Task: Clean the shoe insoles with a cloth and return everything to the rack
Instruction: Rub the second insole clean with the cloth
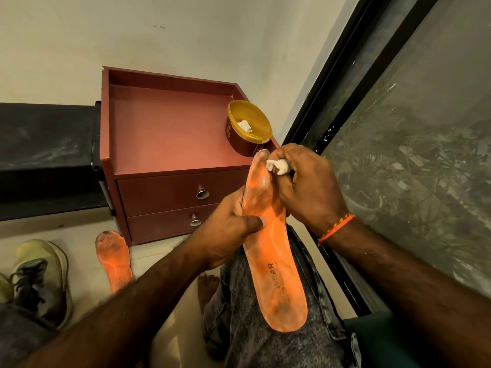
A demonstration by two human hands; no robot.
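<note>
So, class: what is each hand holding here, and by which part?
The left hand grips the orange insole at its middle, thumb on top. The right hand pinches a bunched white cloth against the insole's toe end.

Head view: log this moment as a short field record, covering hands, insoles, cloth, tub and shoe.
left hand: grips the held insole at mid-length, thumb across its top
right hand: pinches a white cloth beside the insole's grimy toe end
held insole: orange, resting along the thigh
second insole: lying on the floor, dirty at the toe
yellow tub: on the cabinet, white wad inside
shoe: on the floor, far left
</note>
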